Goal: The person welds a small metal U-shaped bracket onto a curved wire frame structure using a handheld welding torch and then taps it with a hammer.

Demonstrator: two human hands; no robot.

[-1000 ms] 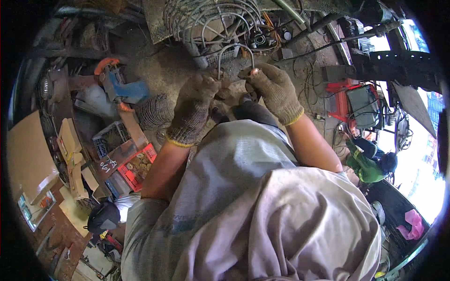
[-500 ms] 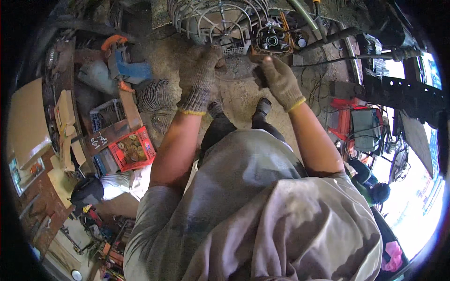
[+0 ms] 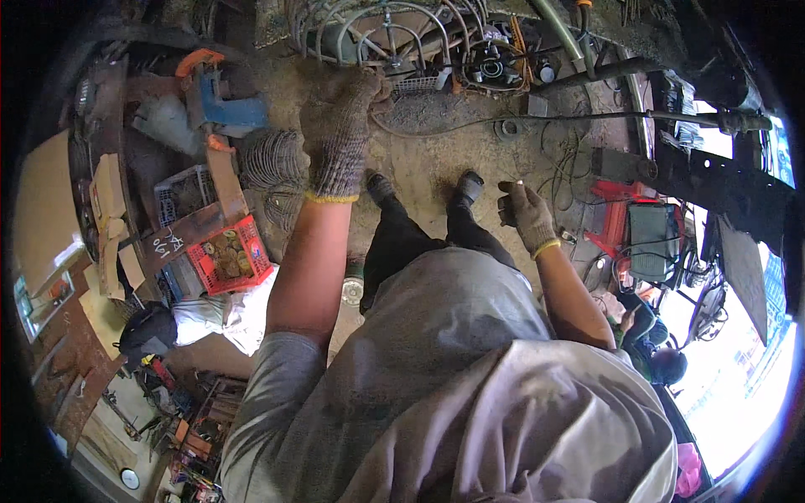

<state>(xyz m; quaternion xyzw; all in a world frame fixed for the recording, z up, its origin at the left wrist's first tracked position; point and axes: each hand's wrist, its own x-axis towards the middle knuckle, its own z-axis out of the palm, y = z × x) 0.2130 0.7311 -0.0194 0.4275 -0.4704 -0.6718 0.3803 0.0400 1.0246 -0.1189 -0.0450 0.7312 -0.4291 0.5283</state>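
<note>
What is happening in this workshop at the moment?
A person in grey knitted gloves stands on a dirty concrete floor among tools and scrap. The left hand reaches forward toward a pile of bent metal wire hoops; whether it grips one cannot be told. The right hand is drawn back near the body, loosely curled around something small and unclear. A red crate of small parts and a blue power tool lie to the left.

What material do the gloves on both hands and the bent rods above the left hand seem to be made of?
The gloves on the left hand and right hand look like knitted cotton, grey-brown with yellow cuffs; the weave shows, and they look soiled. The bent rods appear to be bare steel: thin, grey, dull, curved into arches.
</note>
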